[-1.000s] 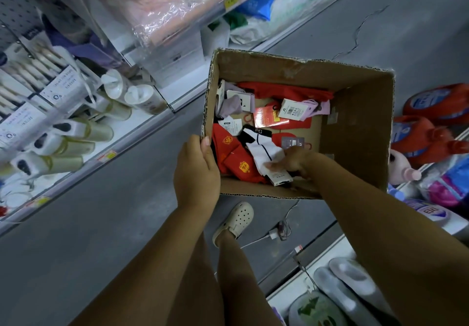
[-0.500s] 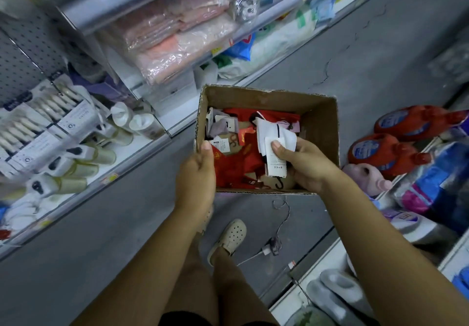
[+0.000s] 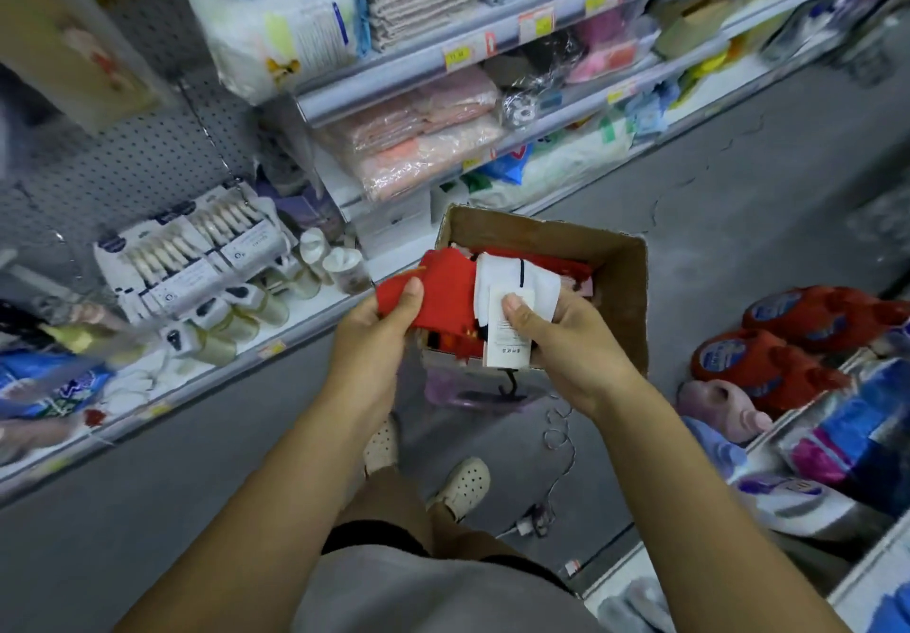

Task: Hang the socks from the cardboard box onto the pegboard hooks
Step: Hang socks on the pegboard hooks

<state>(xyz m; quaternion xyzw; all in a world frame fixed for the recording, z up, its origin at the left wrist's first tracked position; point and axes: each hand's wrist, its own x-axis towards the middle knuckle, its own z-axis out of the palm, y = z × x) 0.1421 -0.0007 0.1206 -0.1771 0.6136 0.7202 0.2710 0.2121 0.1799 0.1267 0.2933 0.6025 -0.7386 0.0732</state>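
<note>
The left hand [image 3: 379, 337] pinches a soft red sock [image 3: 440, 287] between thumb and fingers, its grip closed on the knit fabric at the left edge of the cardboard box [image 3: 620, 287]. The right hand [image 3: 566, 337] has its grip closed on a white sock [image 3: 517, 280] with a thin black stripe, the thumb pressing on the stiff white paper label [image 3: 509, 332] wrapped around it; a small dark plastic hook [image 3: 509, 383] dangles below the label. Both socks sit over the near part of the brown, rough-edged corrugated box, which still holds more red fabric inside. The grey perforated pegboard [image 3: 128, 164] stands far left, well apart from the hands, with thin metal hooks and carded packs hanging on it. Red detergent bottles [image 3: 788, 337] lie on the right.

Half a second ago the left hand only gripped the box's near rim and the red socks lay inside; now it has lifted one out. The right hand keeps the same white sock, raised a little higher. The view has tilted upward, showing more shelves of wrapped towels.
</note>
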